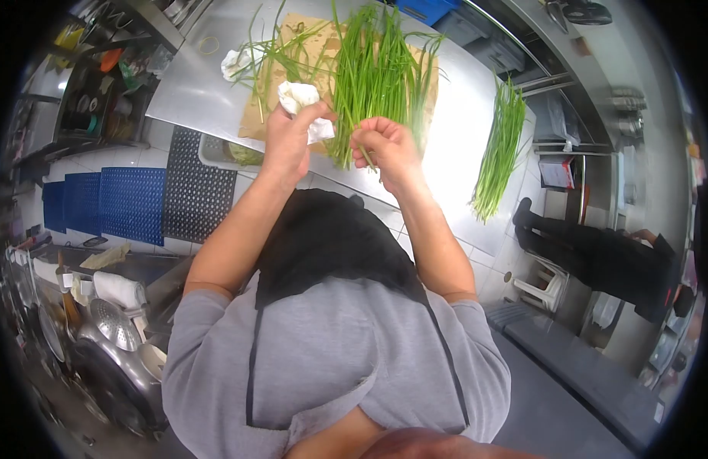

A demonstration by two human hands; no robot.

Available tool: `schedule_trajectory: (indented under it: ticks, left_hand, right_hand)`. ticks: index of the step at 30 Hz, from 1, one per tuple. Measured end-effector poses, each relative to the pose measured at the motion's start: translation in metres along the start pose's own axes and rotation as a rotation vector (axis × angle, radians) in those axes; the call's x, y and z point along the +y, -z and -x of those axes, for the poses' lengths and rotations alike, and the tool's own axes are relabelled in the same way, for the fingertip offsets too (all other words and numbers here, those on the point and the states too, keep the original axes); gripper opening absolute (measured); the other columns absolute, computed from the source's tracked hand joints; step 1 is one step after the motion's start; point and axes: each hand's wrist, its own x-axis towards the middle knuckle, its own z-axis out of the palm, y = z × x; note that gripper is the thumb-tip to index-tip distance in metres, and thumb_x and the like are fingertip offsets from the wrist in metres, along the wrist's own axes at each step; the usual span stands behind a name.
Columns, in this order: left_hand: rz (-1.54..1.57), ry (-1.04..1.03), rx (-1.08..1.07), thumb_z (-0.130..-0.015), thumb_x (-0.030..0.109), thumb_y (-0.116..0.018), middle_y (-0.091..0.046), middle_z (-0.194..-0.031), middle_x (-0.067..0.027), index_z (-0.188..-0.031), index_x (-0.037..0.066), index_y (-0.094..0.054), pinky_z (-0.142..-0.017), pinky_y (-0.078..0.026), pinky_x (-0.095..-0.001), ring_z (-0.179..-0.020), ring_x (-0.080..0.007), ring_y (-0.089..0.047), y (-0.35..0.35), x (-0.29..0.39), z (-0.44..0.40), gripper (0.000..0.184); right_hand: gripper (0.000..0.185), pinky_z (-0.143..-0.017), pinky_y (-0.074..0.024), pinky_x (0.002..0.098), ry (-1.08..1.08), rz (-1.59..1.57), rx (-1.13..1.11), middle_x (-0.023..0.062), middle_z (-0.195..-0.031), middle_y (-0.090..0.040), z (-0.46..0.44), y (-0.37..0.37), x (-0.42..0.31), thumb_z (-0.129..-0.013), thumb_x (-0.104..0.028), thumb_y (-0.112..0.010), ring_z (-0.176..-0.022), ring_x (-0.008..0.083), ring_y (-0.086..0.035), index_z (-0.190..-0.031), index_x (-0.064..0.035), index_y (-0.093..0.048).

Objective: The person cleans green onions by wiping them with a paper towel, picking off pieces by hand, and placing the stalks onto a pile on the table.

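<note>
My left hand (289, 139) is closed around a crumpled white paper towel or cloth (299, 96), with its thumb pointing toward the greens. My right hand (390, 150) pinches the lower ends of a few chives (368, 159) at the near edge of the pile. The large pile of long green chives (373, 73) lies on a brown paper sheet (254, 115) on the steel table (189, 88). Loose chive leaves (281, 57) are scattered left of the pile. Beyond them is a second crumpled white towel (238, 64).
A separate bundle of chives (501, 149) lies at the table's right end. Under the near-left edge is a tray (214, 151) with some greens. A person in black (599, 252) stands off to the right. Pans and a skimmer (114, 324) are at the lower left.
</note>
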Motion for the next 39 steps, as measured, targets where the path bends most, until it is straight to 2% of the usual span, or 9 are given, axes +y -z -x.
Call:
schedule_trajectory:
  ticks: [5,8,14,17,23,26,32,35,39]
  left_hand:
    - [0.126,0.072,0.018,-0.092,0.009,-0.061,-0.060,-0.105,-0.0049,-0.117,0.002,-0.053,-0.083,-0.051,-0.0312,-0.097,-0.0147,-0.061,0.014,-0.002,-0.003,0.027]
    - [0.033,0.105,0.024,-0.096,0.011,-0.051,-0.061,-0.108,-0.0078,-0.118,0.002,-0.052,-0.088,-0.050,-0.0351,-0.103,-0.0188,-0.060,0.019,-0.001,-0.004,0.025]
    - [0.394,0.279,-0.185,-0.087,0.010,-0.043,-0.060,-0.120,-0.0163,-0.130,-0.003,-0.045,-0.104,-0.040,-0.0437,-0.116,-0.0296,-0.056,0.006,0.017,0.011,0.045]
    - [0.538,0.245,-0.279,-0.083,0.009,-0.046,-0.060,-0.119,-0.0164,-0.132,-0.004,-0.043,-0.106,-0.038,-0.0437,-0.116,-0.0305,-0.056,0.001,0.022,0.020,0.051]
    - [0.255,0.218,-0.397,-0.084,0.002,-0.048,-0.060,-0.120,-0.0121,-0.128,-0.002,-0.049,-0.096,-0.045,-0.0397,-0.108,-0.0246,-0.058,0.018,0.007,0.015,0.044]
    - [0.236,0.230,-0.273,-0.084,-0.001,-0.048,-0.060,-0.120,-0.0102,-0.126,-0.001,-0.051,-0.091,-0.047,-0.0375,-0.105,-0.0222,-0.059,0.009,0.003,0.023,0.042]
    - [0.542,0.289,-0.213,-0.084,0.003,-0.047,-0.058,-0.125,-0.0108,-0.130,-0.002,-0.048,-0.100,-0.042,-0.0396,-0.115,-0.0251,-0.056,0.007,0.006,0.029,0.045]
    - [0.540,0.197,-0.436,-0.085,0.013,-0.050,-0.054,-0.133,-0.0131,-0.136,-0.002,-0.043,-0.108,-0.036,-0.0436,-0.123,-0.0278,-0.051,0.029,-0.006,0.021,0.053]
    - [0.302,0.125,-0.404,-0.089,0.007,-0.054,-0.057,-0.129,-0.0129,-0.131,-0.003,-0.047,-0.104,-0.040,-0.0411,-0.118,-0.0241,-0.055,0.017,0.001,0.028,0.045]
  right_hand:
    - [0.011,-0.052,-0.0483,0.0261,0.062,-0.093,0.033,0.0075,-0.071,-0.063,-0.006,0.001,-0.005,-0.082,-0.002,-0.063,-0.056,0.0124,-0.058,-0.090,0.0021,-0.058]
    - [0.011,-0.051,-0.0480,0.0260,0.086,-0.112,0.049,0.0076,-0.070,-0.063,-0.001,-0.005,-0.017,-0.081,-0.002,-0.063,-0.056,0.0122,-0.058,-0.090,0.0022,-0.058]
    - [0.008,-0.051,-0.0499,0.0255,0.039,0.021,-0.016,0.0072,-0.071,-0.065,-0.009,-0.024,0.005,-0.081,-0.003,-0.066,-0.056,0.0123,-0.060,-0.086,0.0017,-0.062]
    - [0.009,-0.051,-0.0501,0.0254,0.007,0.033,-0.022,0.0081,-0.072,-0.066,-0.011,-0.024,0.008,-0.081,-0.003,-0.067,-0.057,0.0120,-0.060,-0.087,0.0023,-0.062]
    - [0.010,-0.051,-0.0503,0.0257,0.031,0.055,-0.037,0.0090,-0.072,-0.066,-0.012,-0.017,0.000,-0.081,-0.002,-0.066,-0.057,0.0123,-0.061,-0.087,0.0036,-0.063]
    - [0.010,-0.051,-0.0504,0.0256,0.044,0.098,-0.033,0.0088,-0.072,-0.066,-0.013,-0.016,0.001,-0.080,-0.002,-0.066,-0.057,0.0122,-0.061,-0.087,0.0039,-0.063]
    - [0.010,-0.051,-0.0489,0.0245,0.059,0.095,-0.029,0.0084,-0.071,-0.066,-0.009,-0.016,-0.006,-0.080,-0.002,-0.066,-0.056,0.0110,-0.060,-0.087,0.0042,-0.063]
    - [0.010,-0.051,-0.0480,0.0242,0.079,0.168,-0.052,0.0084,-0.071,-0.066,-0.005,-0.015,-0.003,-0.080,-0.002,-0.066,-0.056,0.0107,-0.059,-0.087,0.0041,-0.063]
    - [0.008,-0.051,-0.0473,0.0242,0.071,0.201,-0.051,0.0080,-0.070,-0.065,-0.003,-0.016,-0.001,-0.079,-0.001,-0.065,-0.056,0.0107,-0.058,-0.084,0.0044,-0.063]
